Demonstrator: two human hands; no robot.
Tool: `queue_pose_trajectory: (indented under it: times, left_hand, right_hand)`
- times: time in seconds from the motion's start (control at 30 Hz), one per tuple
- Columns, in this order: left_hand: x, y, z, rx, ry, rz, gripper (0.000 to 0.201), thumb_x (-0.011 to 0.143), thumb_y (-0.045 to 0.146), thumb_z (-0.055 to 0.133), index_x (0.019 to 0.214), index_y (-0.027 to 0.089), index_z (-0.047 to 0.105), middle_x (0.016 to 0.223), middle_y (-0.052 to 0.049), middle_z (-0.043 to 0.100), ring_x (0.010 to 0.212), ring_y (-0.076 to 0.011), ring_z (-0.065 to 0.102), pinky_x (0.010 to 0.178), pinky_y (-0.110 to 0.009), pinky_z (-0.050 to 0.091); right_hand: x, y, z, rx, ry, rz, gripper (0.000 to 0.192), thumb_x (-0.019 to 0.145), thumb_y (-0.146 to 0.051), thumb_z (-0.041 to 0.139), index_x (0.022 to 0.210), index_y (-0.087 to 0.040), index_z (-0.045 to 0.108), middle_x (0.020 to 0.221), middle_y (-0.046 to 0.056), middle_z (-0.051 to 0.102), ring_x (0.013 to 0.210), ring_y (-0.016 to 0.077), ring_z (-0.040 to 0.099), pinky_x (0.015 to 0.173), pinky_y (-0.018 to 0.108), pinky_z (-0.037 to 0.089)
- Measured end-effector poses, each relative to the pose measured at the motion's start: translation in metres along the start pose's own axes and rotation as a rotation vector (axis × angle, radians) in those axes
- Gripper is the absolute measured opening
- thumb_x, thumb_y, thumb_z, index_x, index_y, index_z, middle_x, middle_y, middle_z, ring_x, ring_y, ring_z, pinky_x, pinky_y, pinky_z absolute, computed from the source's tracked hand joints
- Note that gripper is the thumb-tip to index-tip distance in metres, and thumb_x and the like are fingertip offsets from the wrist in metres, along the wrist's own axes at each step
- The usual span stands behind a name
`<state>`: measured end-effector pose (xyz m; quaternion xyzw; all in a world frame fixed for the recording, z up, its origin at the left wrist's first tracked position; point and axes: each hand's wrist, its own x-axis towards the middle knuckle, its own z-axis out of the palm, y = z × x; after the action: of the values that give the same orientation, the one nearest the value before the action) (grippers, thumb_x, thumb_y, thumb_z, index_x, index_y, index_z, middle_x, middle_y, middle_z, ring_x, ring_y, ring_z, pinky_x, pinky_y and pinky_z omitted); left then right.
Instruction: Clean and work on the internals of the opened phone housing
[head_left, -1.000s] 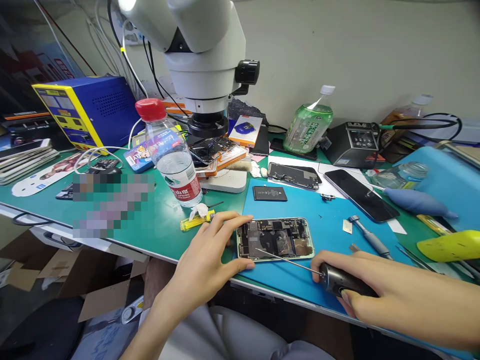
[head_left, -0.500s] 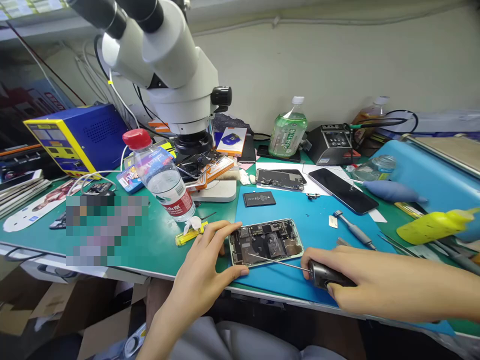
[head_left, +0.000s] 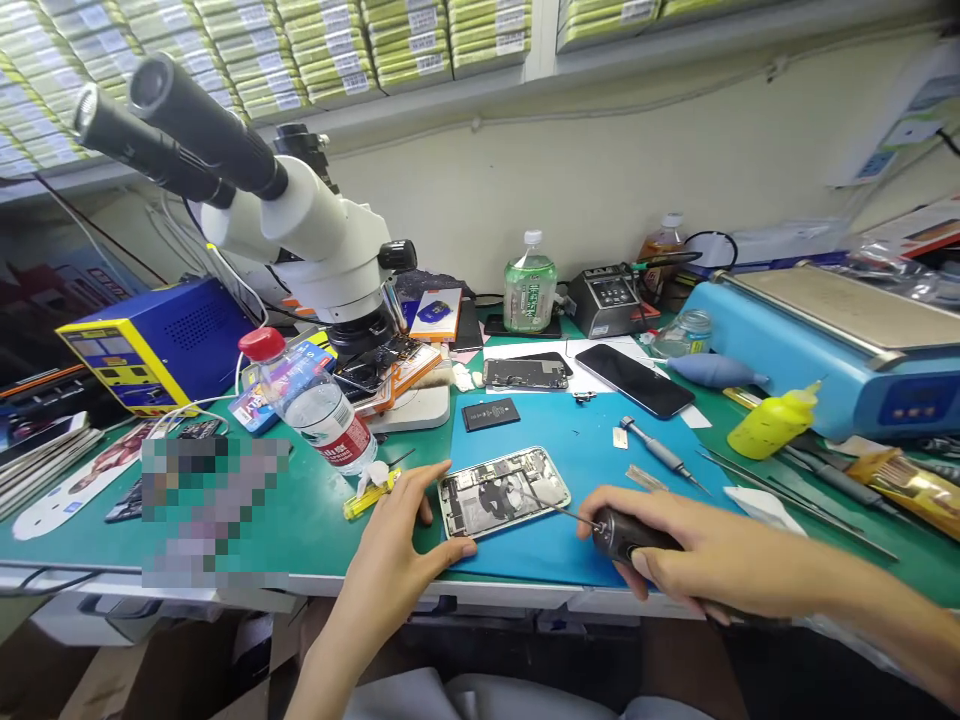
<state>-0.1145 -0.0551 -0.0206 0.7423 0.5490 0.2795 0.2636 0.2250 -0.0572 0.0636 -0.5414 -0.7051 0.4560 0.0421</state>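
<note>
1. Bracing opened phone (head_left: 476,510), flat on blue mat (head_left: 544,563) at near middle of bench (head_left: 322,535), with left grip (head_left: 396,535): thumb at near edge, fingers at far-left corner, probably against sliding.
2. Grasping black-handled tool (head_left: 619,535) in right grip (head_left: 694,550), wrapped round handle; angled left over phone's inside, likely for low reach. Cannot tell about tip contact.
3. Note black battery (head_left: 491,414) on mat, far side of phone, probably parked within reach.
4. Note water bottle (head_left: 330,418) on left, red-capped, partly filled with clear liquid.
5. Note yellow squeeze bottle (head_left: 769,422) on right, with contents hidden.
</note>
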Motion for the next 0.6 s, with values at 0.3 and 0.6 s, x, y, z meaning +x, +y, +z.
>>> queue_pose_trajectory:
  times: [0.3, 0.6]
  left_hand:
    - [-0.011, 0.025, 0.001, 0.212, 0.277, 0.350, 0.054, 0.103, 0.030, 0.070, 0.153, 0.034, 0.049, 0.145, -0.008, 0.061, 0.132, -0.0285, 0.058, 0.107, -0.043, 0.049]
    - [-0.020, 0.062, -0.014, 0.506, 0.239, 0.648, 0.024, 0.106, 0.018, 0.063, 0.130, 0.023, 0.066, 0.122, -0.005, 0.077, 0.106, -0.0243, 0.068, 0.091, -0.039, 0.052]
  right_hand:
    - [-0.022, 0.017, 0.021, 0.101, 0.032, 0.020, 0.045, 0.097, -0.052, 0.057, 0.139, -0.036, 0.062, 0.094, 0.001, 0.066, 0.071, 0.0181, 0.063, 0.063, 0.028, 0.053]
    - [-0.021, -0.001, 0.021, -0.213, 0.021, -0.133, 0.033, 0.097, -0.048, 0.058, 0.127, -0.039, 0.069, 0.111, 0.001, 0.075, 0.108, 0.0278, 0.067, 0.093, 0.037, 0.049]
